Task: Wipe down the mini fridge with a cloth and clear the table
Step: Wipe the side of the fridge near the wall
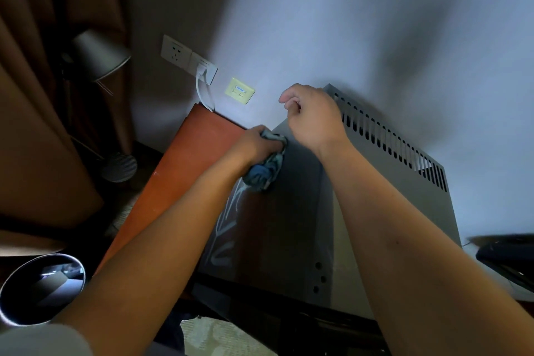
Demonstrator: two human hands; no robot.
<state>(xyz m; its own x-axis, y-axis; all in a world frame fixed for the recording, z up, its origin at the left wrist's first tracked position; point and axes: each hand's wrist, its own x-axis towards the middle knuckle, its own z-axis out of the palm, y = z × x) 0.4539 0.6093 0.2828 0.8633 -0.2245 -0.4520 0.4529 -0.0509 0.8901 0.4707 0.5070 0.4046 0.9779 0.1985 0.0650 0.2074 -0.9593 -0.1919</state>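
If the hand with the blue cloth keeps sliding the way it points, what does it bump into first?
The left hand, gripping the cloth on the fridge, points up toward the back edge. Probably the wall first; the right hand sits just beside that path, though depth is unclear.
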